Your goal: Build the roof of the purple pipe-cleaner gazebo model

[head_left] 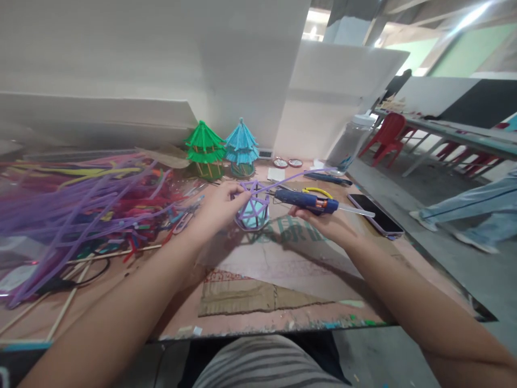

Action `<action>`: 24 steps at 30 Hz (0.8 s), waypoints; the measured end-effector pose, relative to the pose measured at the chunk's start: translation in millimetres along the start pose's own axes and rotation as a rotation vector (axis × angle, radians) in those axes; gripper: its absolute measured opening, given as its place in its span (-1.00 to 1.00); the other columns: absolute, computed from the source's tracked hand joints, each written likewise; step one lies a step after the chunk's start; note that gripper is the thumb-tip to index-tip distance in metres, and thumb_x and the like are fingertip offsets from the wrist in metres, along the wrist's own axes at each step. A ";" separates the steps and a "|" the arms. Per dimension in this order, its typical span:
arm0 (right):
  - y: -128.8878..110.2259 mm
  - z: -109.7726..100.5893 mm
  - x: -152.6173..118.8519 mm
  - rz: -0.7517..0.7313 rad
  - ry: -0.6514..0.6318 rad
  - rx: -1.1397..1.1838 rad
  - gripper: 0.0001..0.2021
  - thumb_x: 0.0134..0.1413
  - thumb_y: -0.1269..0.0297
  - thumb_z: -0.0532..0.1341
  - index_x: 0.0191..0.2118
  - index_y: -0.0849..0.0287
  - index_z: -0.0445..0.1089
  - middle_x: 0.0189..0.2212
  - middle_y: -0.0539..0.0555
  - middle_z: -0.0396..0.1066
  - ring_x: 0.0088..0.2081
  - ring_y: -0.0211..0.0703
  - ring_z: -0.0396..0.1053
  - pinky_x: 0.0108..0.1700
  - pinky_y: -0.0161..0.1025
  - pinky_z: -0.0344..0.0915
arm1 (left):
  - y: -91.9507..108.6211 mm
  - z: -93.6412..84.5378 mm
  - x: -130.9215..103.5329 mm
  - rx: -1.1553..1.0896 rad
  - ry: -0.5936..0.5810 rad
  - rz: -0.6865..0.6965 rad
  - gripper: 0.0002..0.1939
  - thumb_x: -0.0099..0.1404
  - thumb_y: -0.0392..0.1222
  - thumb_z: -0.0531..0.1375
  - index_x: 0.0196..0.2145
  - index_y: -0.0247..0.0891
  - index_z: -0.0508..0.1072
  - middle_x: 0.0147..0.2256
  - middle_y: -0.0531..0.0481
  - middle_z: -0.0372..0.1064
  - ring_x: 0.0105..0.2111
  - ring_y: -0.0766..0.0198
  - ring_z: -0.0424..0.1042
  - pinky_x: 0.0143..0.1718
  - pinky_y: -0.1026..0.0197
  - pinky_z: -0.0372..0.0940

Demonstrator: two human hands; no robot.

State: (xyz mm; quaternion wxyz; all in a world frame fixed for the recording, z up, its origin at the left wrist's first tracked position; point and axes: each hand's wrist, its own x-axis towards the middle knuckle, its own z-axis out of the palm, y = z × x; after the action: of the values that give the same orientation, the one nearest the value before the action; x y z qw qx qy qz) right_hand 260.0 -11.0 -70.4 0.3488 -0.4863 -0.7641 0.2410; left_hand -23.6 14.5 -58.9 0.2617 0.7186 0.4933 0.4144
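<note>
Near the middle of the table stands a small purple pipe-cleaner frame with a light blue base inside. My left hand pinches its upper left side, thumb and fingers together. A long purple strand runs from the frame's top toward the right. My right hand is wrapped under a blue glue gun, whose nozzle points left at the frame. A clear glue stick sticks out of the gun's rear. Beneath lies a clear sheet over cardboard.
Green and blue tiered-roof models stand behind. Purple and red pipe cleaners are heaped left, with thin sticks nearby. At right are a phone, yellow-handled tool and clear bottle. A person's legs show beyond.
</note>
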 end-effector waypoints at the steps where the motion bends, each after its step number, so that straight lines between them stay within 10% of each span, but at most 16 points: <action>1: -1.1 0.2 0.0 0.007 0.024 -0.036 -0.66 0.17 -0.15 0.26 -0.31 0.01 0.50 -0.28 0.08 0.57 -0.17 0.13 0.52 -0.02 0.04 0.41 | 1.5 0.1 -0.7 0.002 0.003 0.004 -0.71 0.26 0.01 0.17 -0.51 -0.19 0.40 -0.32 -0.02 0.43 -0.17 0.05 0.40 -0.08 0.08 0.22; 24: -17.6 -1.5 0.2 0.215 0.096 -0.163 -0.49 -0.06 -0.34 0.20 -0.42 0.07 0.41 -0.40 0.15 0.53 -0.25 0.17 0.50 -0.21 -0.05 0.40 | 2.6 -4.9 -4.6 0.080 0.004 0.010 -0.71 0.29 0.05 0.17 -0.43 -0.20 0.47 -0.15 -0.08 0.47 0.00 0.01 0.42 0.06 0.02 0.24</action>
State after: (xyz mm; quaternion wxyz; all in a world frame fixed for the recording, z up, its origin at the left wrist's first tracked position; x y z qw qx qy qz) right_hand 251.0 -18.0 -56.9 0.3164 -0.6028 -0.7072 0.1908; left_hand -27.3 9.1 -55.8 0.2299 0.7300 0.5065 0.3971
